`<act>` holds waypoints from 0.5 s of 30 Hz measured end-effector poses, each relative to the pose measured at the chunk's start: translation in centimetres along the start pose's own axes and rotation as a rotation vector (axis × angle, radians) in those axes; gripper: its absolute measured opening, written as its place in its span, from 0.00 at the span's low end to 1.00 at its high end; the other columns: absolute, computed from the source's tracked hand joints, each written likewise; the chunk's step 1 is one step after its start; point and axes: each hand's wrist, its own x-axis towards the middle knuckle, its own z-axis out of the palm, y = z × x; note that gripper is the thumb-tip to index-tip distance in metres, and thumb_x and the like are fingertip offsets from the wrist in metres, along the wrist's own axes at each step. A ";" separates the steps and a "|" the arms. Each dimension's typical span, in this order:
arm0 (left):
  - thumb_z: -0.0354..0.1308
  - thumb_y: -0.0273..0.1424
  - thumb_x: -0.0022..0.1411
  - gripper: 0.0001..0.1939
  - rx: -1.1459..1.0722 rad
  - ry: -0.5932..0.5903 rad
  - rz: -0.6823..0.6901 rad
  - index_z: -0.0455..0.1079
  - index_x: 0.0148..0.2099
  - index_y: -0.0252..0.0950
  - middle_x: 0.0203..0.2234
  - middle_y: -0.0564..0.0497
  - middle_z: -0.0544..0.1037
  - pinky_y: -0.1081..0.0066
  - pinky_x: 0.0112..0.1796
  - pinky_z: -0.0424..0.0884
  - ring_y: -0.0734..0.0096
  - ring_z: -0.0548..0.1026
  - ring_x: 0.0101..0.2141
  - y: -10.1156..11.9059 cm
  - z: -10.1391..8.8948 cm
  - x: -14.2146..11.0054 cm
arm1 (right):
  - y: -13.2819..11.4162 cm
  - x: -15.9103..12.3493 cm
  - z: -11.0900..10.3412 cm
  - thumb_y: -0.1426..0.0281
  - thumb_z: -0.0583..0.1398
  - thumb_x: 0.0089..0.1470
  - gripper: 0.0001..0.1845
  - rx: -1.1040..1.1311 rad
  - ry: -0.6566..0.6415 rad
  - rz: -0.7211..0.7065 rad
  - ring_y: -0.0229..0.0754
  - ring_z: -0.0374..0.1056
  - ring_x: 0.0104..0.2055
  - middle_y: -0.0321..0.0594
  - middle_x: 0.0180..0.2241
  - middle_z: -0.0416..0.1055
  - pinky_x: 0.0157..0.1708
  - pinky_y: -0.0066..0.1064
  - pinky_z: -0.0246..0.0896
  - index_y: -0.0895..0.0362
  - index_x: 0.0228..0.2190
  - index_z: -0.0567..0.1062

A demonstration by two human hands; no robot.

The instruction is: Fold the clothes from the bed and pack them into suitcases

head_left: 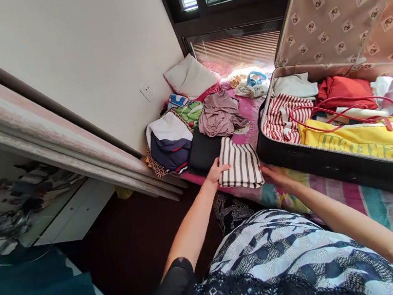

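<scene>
1. Through my head camera, a white wall point(94, 59) flanks the patterned bed point(372, 200).
2. Beyond the left hand point(216, 172), black folded cloth point(203, 154) lies flat.
3. That hand grips the striped cloth point(240, 166), thumb on top, probably keeping folds together.
4. The right hand point(277, 176) meets its opposite edge; I cannot tell whether it grasps.
5. Right of that hand, an open suitcase point(303, 155) contains clothes.

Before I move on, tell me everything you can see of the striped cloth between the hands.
The striped cloth is white with dark stripes, soft-looking, folded into a compact, roughly square bundle, slightly rumpled. It is between the black folded cloth and the open suitcase. The left hand grips its left side, thumb on top; the right hand is at its lower right corner, fingertips partly hidden.
</scene>
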 end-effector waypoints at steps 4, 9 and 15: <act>0.64 0.48 0.60 0.35 -0.410 0.025 0.036 0.69 0.67 0.45 0.53 0.46 0.82 0.51 0.55 0.78 0.49 0.80 0.55 0.3 -0.9 -3.3 | -4.3 -1.7 2.6 0.28 0.60 0.48 0.42 0.521 -0.304 0.010 0.57 0.78 0.50 0.48 0.43 0.81 0.53 0.56 0.74 0.51 0.45 0.76; 0.69 0.39 0.44 0.37 -0.849 -0.014 0.060 0.76 0.59 0.45 0.50 0.46 0.84 0.46 0.55 0.78 0.41 0.80 0.54 3.8 -2.0 -5.2 | -13.0 -6.2 3.1 0.51 0.74 0.44 0.31 0.595 -0.236 -0.221 0.56 0.80 0.48 0.45 0.45 0.82 0.54 0.56 0.75 0.52 0.47 0.77; 0.72 0.40 0.41 0.38 -0.740 -0.077 0.308 0.74 0.57 0.42 0.48 0.45 0.84 0.48 0.54 0.78 0.41 0.80 0.54 14.8 -1.4 1.8 | -23.2 -10.7 -5.4 0.52 0.73 0.45 0.35 0.262 0.085 -0.528 0.60 0.78 0.53 0.47 0.46 0.81 0.54 0.53 0.77 0.53 0.53 0.77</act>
